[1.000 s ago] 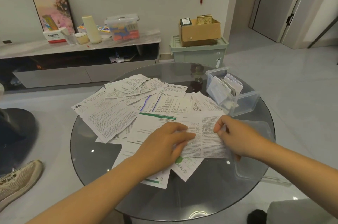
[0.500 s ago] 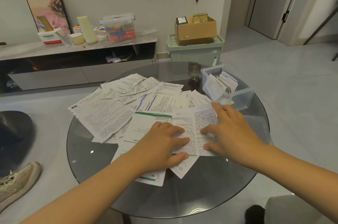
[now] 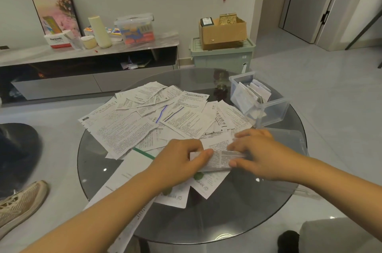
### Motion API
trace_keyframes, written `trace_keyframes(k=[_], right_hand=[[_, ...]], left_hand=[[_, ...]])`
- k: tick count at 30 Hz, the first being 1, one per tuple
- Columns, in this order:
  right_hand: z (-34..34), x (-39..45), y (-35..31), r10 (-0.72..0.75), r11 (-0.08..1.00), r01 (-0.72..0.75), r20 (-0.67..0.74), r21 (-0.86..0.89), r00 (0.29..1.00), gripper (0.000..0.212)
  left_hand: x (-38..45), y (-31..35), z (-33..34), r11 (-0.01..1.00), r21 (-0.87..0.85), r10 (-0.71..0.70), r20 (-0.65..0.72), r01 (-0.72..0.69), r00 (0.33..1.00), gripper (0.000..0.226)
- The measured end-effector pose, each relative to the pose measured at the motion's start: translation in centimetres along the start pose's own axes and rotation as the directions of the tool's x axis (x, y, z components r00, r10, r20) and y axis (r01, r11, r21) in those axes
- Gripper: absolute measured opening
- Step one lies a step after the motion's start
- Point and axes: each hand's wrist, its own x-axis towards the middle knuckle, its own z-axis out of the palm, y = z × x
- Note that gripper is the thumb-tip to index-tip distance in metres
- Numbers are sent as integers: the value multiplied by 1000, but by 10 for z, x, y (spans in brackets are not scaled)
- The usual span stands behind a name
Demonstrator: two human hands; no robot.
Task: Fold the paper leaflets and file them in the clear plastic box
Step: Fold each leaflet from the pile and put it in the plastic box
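A printed paper leaflet (image 3: 219,156) lies at the near edge of the paper pile, its near part turned up into a folded strip. My left hand (image 3: 182,159) pinches the strip's left end, thumb on top. My right hand (image 3: 262,155) presses on the leaflet's right end with straight fingers, thumb against the strip. The clear plastic box (image 3: 276,111) stands at the table's right side, with several folded leaflets upright inside. Unfolded leaflets (image 3: 128,128) spread over the table's middle and left.
The round glass table (image 3: 237,211) carries everything. The box's clear lid (image 3: 289,139) lies just right of my right hand. A shoe (image 3: 18,203) sits on the floor at left, a grey seat corner (image 3: 330,236) at bottom right, a low cabinet (image 3: 86,79) behind.
Both hands were pressing the leaflet flat. Its near part has since been turned up into a narrow folded strip, and my hands have drawn closer together on it.
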Motion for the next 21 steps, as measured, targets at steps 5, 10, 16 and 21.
trace_keyframes(k=[5,10,16,21], right_hand=[[-2,7,0,72,974,-46,-110,223,991,25],[6,22,1,166,947,-115,-152,301,974,41],[13,31,-4,60,998,-62,-188,-6,980,57],[16,31,-4,-23,991,5,-138,-133,990,46]], left_hand=[[5,-5,-2,994,-29,-109,-43,108,993,24],[5,-7,1,983,-33,-181,-103,179,978,42],[7,-7,1,952,302,-23,-80,46,997,47],[6,-7,2,928,369,20,59,-41,998,37]])
